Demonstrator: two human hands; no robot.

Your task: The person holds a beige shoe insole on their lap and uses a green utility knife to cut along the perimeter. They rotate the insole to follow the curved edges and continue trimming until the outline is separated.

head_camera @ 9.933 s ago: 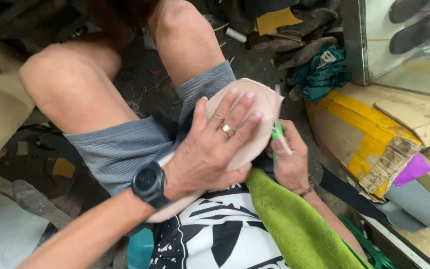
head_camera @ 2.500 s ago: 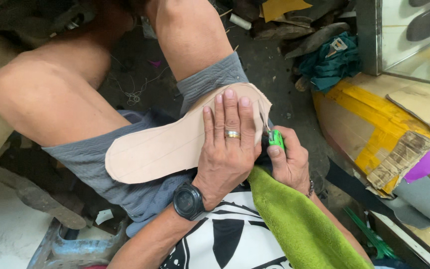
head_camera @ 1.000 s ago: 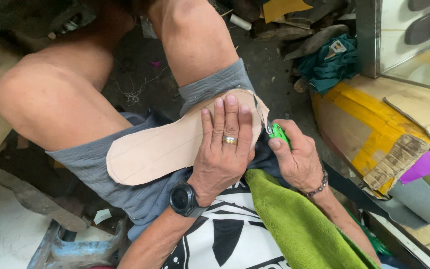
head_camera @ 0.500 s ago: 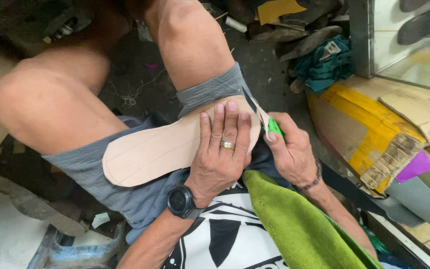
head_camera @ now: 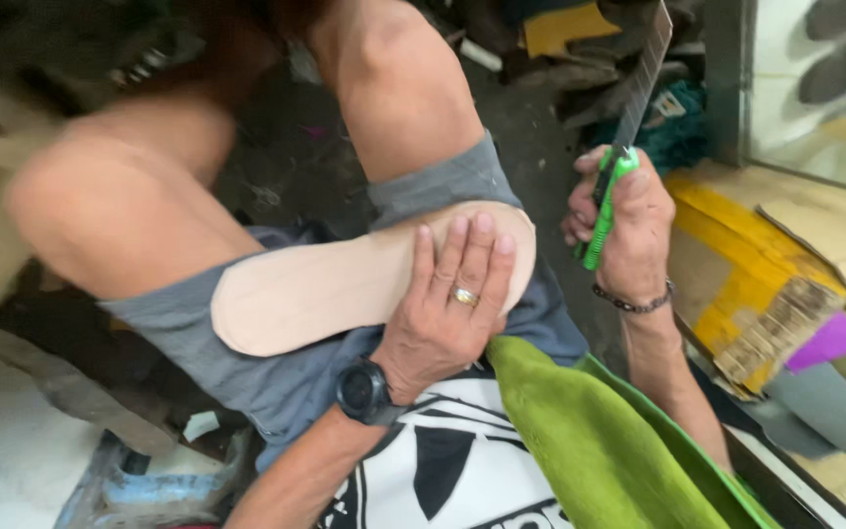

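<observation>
Two hands share our work: our left hand (head_camera: 443, 318) lies flat, fingers spread, pressing the tan insole-shaped leather piece (head_camera: 345, 284) against our right thigh, across the grey shorts (head_camera: 247, 362). Our right hand (head_camera: 629, 220) has its grip wrapped tight around a green utility knife (head_camera: 614, 167), blade raised, just beside the piece's rounded end.

Yellow flattened cardboard box (head_camera: 736, 264), far right
</observation>
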